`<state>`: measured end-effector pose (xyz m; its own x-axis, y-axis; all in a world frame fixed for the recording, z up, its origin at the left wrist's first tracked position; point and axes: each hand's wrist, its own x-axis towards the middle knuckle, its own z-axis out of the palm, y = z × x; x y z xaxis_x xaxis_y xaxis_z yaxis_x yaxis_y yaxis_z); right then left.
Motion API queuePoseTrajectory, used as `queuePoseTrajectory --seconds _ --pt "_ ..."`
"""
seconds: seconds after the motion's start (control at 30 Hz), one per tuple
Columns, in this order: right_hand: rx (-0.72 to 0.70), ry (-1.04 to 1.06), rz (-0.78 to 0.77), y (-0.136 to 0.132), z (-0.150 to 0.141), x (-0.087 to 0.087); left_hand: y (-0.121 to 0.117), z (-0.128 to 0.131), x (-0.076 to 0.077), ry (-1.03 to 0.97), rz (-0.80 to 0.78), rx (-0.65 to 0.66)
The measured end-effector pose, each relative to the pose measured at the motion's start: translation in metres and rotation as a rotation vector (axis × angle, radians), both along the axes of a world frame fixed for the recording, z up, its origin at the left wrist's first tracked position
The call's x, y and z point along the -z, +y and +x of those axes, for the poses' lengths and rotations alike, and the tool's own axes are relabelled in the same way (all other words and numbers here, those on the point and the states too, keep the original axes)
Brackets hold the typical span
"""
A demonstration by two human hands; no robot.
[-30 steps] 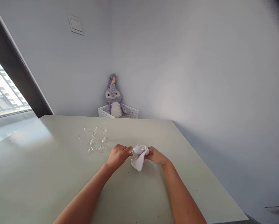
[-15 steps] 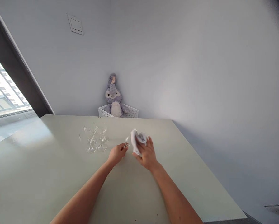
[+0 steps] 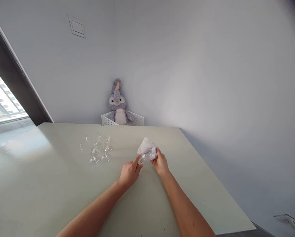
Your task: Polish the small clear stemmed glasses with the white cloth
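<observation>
My left hand [image 3: 130,171] is closed on the stem end of a clear stemmed glass [image 3: 147,157], which lies tipped sideways with its bowl to the right. A white cloth [image 3: 146,145] covers the far side of the bowl and reaches round its rim. My right hand [image 3: 160,162] grips the cloth at the rim end, fingers wrapped round it. Part of the cloth seems tucked inside the bowl. The foot of the glass is hidden by my left hand. To the left, several similar stemmed glasses [image 3: 105,154] stand upright, close together, on the pale table [image 3: 127,207].
Behind the table's far edge, a grey plush toy [image 3: 118,103] sits in a white perforated basket [image 3: 138,120] in the corner. Walls rise beyond the table and on its right. At the far left is a dark-framed window [image 3: 4,95].
Both hands have come together. The glass in my left hand now meets the cloth, which my right hand has brought round the bowl. The view has shifted slightly.
</observation>
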<state>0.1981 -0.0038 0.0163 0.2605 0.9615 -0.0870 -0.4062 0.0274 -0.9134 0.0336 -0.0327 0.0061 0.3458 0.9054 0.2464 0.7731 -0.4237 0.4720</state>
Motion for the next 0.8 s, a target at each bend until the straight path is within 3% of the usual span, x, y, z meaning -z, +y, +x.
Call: queuePoseTrajectory --seconds 0.07,0.13,0.3,0.43,0.57,0.63,0.73,0.8 --pt "-0.043 0.198 0.025 -0.005 -0.013 0.0 0.002 -0.001 0.001 -0.091 -0.005 -0.052" --pt "-0.1 0.251 0.046 -0.012 -0.028 0.002 0.005 -0.003 0.001 -0.168 0.008 -0.122" --pt "-0.246 0.01 0.113 -0.027 -0.061 0.017 0.013 -0.006 0.005 -0.308 0.143 -0.234" --pt "-0.337 -0.111 0.191 -0.025 -0.068 0.024 0.008 0.001 0.012 -0.398 0.151 -0.098" --pt "-0.335 -0.17 0.141 -0.019 -0.052 0.021 0.002 0.005 0.008 -0.586 -0.122 0.093" --pt "-0.366 -0.352 0.13 -0.019 -0.041 0.016 0.003 0.002 0.0 -0.724 -0.258 0.069" --pt "-0.39 -0.879 0.232 -0.023 -0.03 0.006 0.008 -0.006 -0.013 -0.937 -0.393 -0.011" --pt "-0.343 -1.223 0.327 -0.026 -0.028 0.0 0.01 -0.011 -0.02 -1.083 -0.472 0.002"
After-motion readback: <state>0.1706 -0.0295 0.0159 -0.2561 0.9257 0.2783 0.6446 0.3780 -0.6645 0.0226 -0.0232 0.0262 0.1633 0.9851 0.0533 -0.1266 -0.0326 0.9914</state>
